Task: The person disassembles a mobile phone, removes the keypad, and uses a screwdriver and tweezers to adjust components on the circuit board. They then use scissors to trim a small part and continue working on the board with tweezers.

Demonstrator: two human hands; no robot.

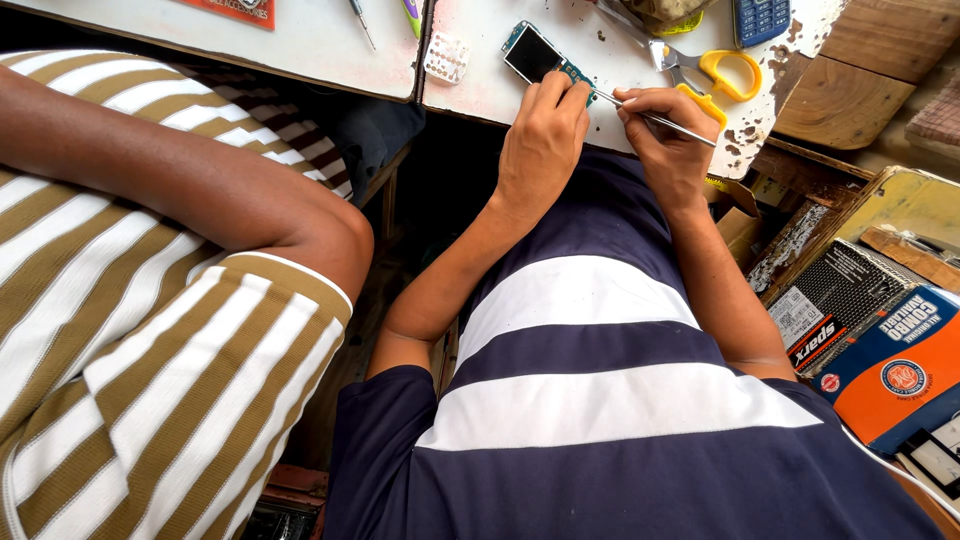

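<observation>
My left hand (545,130) holds a small phone circuit board with a dark screen (533,55), pinning it on the white worn table (500,90) at its near edge. My right hand (668,135) grips a thin metal tool (660,121) like a pen. The tool's tip reaches left to the board's edge, just by my left fingertips. Both forearms rise from my navy and white striped shirt.
Yellow-handled scissors (715,75) lie just behind my right hand, with a blue keypad phone (760,18) beyond them. A small white keypad piece (446,57) lies left of the board. A co-worker's arm in a brown striped sleeve (170,190) fills the left. Boxes (880,350) are stacked at the right.
</observation>
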